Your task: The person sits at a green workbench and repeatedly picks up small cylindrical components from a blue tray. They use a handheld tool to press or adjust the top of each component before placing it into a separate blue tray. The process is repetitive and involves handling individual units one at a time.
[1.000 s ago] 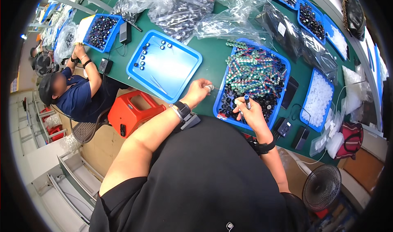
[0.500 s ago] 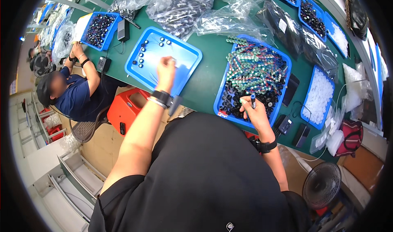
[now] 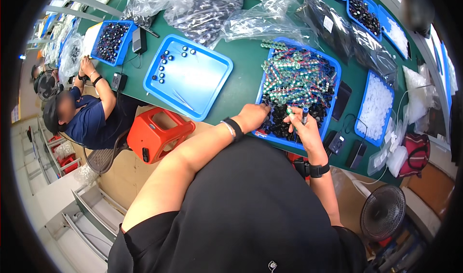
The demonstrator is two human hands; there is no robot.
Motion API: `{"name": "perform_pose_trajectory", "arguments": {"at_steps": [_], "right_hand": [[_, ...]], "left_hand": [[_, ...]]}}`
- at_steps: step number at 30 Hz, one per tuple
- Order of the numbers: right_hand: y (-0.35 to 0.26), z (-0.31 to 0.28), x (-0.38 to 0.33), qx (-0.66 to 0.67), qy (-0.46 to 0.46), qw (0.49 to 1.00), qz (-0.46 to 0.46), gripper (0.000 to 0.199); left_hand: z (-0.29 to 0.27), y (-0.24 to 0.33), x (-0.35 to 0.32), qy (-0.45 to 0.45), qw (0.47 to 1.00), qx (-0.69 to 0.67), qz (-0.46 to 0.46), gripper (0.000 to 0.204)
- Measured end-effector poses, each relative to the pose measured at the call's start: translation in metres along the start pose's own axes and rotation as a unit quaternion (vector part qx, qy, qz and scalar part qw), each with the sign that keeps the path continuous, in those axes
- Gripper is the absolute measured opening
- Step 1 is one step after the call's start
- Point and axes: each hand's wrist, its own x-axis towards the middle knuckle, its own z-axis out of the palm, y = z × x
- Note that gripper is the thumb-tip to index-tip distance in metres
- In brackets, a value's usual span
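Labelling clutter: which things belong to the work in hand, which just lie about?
Likely in use:
marker pen, in the right hand
fuller blue tray, left hand at its near-left corner
sparser blue tray with few black parts

Likely just lying about:
red plastic stool
black fan
maroon bag

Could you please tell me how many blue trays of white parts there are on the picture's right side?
2: the lower tray, to the right of the right hand, and the upper tray, near the top. More may be hidden.
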Motion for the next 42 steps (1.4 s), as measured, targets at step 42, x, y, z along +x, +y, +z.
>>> {"name": "perform_pose_trajectory", "arguments": {"at_steps": [42], "right_hand": [[-0.004,0.018,0.004,0.085,-0.056,0.993,-0.067,0.017]], "left_hand": [[-0.09,0.04,-0.036,0.021,0.77,-0.628,-0.109,0.039]]}}
